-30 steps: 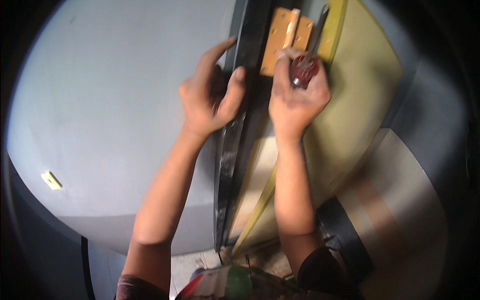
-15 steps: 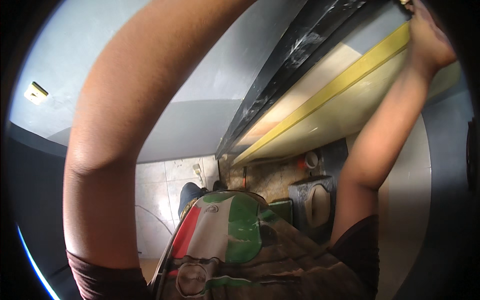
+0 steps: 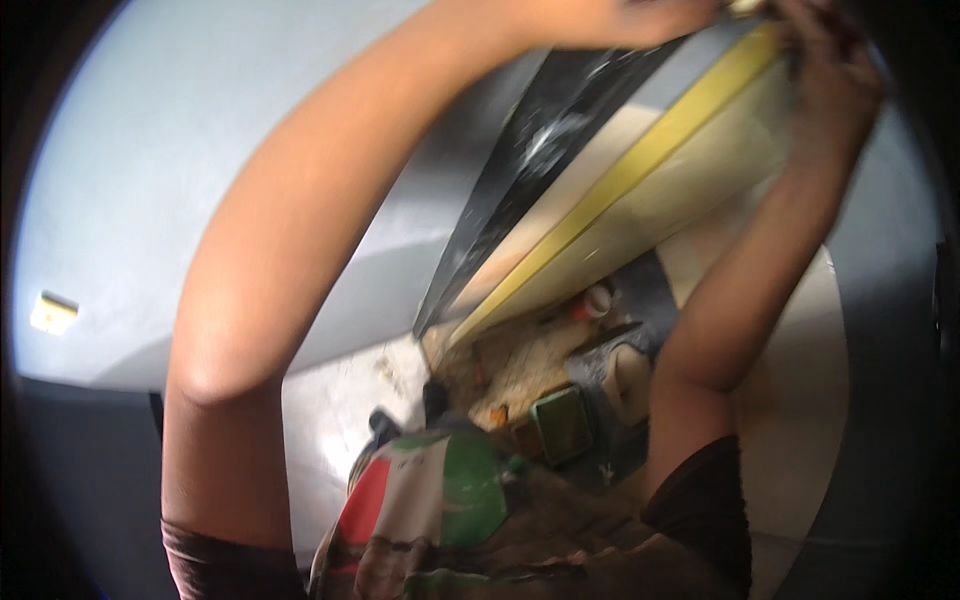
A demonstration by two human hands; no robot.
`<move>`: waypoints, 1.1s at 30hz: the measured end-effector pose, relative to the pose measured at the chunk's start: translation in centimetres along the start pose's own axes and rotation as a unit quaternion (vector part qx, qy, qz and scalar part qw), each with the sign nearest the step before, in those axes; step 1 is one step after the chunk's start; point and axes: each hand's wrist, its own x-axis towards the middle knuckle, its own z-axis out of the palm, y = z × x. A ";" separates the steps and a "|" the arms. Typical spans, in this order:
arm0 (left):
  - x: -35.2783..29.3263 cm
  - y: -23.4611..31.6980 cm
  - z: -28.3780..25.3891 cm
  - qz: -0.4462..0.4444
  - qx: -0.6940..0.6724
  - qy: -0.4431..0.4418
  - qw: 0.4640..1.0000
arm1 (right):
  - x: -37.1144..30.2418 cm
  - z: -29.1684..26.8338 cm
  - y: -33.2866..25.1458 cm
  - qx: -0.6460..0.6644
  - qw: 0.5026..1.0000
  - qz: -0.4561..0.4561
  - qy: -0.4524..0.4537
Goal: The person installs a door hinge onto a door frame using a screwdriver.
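Both my arms reach up to the top of the view, near the upper end of a pale door [image 3: 690,165] with a yellow edge [image 3: 640,155]. My left hand [image 3: 640,22] stretches across above the dark door frame [image 3: 545,150]; its fingers are blurred and partly cut off by the picture's top edge. Beside the yellow edge, my right hand [image 3: 830,75] is raised with its fingers bent. A small pale-yellow thing [image 3: 745,7] shows between the two hands, too cropped and smeared to name. What my right fingers close around is hidden.
A grey wall [image 3: 130,200] with a yellowish switch or socket plate [image 3: 53,313] stands at left. Below the door lie a green tray [image 3: 562,425], a small orange thing [image 3: 498,415] and a red-and-white container [image 3: 597,300]. A pale basin-like fixture [image 3: 628,383] sits beside the tray.
My left hand has come into view at the top, moving right toward my right hand. My right hand sits slightly lower and further left. The whole view has shifted and blurred.
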 end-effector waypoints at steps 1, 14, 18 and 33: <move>0.3 0.8 -0.8 -0.038 0.030 -0.015 0.999 | -2.3 3.3 -1.2 -0.354 0.930 -0.091 0.043; -0.3 2.2 -0.2 -0.091 0.094 0.043 0.990 | -1.2 1.5 0.4 -0.301 0.951 -0.070 0.007; -0.2 2.6 -0.1 -0.104 0.106 0.035 0.988 | -1.1 1.1 0.5 -0.316 0.945 -0.080 -0.003; 0.6 3.0 0.6 -0.129 0.131 0.049 0.982 | -1.4 0.0 0.9 -0.253 0.966 -0.061 -0.010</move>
